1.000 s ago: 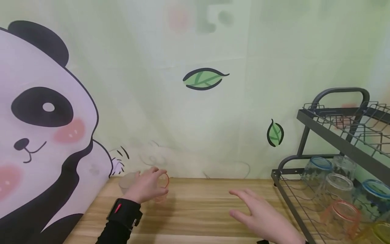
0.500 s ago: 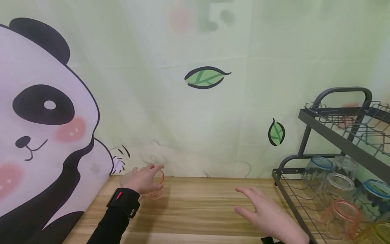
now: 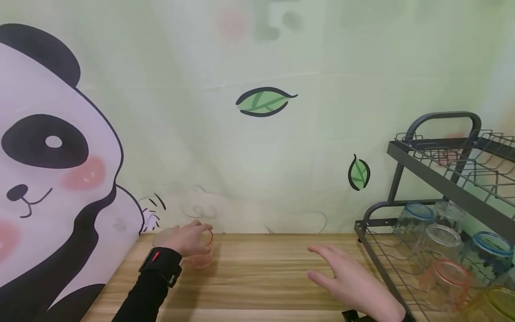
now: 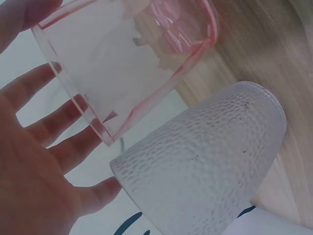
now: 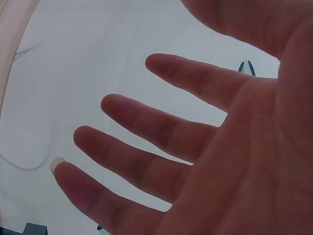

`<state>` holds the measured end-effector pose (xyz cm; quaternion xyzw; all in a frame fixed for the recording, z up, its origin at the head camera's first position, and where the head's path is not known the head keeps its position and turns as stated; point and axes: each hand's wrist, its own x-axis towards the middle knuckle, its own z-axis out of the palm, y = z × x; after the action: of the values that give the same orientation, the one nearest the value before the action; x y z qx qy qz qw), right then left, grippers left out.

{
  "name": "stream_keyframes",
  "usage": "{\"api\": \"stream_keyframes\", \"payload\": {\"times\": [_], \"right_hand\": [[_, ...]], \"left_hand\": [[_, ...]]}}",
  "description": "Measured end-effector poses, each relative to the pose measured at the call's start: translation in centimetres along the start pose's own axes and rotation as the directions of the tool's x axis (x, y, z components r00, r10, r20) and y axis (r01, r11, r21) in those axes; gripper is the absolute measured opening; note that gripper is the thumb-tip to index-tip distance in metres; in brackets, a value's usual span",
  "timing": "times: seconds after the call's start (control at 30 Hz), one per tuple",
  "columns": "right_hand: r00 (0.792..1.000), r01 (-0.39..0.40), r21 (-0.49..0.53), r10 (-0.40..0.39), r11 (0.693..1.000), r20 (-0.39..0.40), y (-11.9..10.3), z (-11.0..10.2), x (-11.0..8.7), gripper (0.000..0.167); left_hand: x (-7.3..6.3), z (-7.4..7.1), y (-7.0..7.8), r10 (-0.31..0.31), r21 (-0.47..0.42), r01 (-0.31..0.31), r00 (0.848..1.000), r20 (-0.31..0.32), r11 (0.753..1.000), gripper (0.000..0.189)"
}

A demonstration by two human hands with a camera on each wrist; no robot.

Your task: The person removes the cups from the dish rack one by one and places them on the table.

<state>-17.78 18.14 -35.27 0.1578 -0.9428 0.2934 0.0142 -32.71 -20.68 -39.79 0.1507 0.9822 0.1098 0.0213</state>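
Since a second ago, left hand [image 3: 188, 240] carries the pink-rimmed glass [image 3: 202, 250] slightly back toward the wall; right hand [image 3: 349, 282] hovers spread, holding nothing, over the wooden table [image 3: 257, 277].

Left wrist view: glass [image 4: 127, 58] tilted, mouth toward palm, fingers [image 4: 49, 117] loosely around it; frosted cup [image 4: 205, 166] just beside.

Right wrist view: splayed fingers [image 5: 166, 122], empty.

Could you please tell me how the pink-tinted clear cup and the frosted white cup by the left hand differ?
The pink-tinted clear plastic cup is see-through with smooth walls; the frosted white textured cup is cloudy with a dimpled surface. The left hand reaches around the pink cup; the frosted cup stands beside it, nearer the wall, and whether the hand touches it is unclear. Both stand mouth down on the wooden table.
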Motion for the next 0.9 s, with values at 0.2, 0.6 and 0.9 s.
{"api": "stream_keyframes", "payload": {"times": [0.2, 0.6, 0.9], "right_hand": [[1.000, 0.014, -0.009, -0.014, 1.000, -0.005, 0.0, -0.2, -0.1, 0.053], [1.000, 0.009, -0.008, -0.009, 1.000, -0.010, -0.1, -0.2, -0.3, 0.053], [1.000, 0.024, -0.011, -0.024, 1.000, -0.015, 0.0, -0.1, -0.2, 0.053]], "left_hand": [[-0.1, 0.0, -0.1, 0.007, 0.015, -0.007, 1.000, 0.013, 1.000, 0.058], [-0.4, -0.2, -0.2, 0.043, -0.001, -0.043, 0.998, 0.040, 0.999, 0.111], [-1.0, -2.3, 2.0, 0.096, 0.007, -0.096, 0.994, -0.059, 0.995, 0.112]]}}
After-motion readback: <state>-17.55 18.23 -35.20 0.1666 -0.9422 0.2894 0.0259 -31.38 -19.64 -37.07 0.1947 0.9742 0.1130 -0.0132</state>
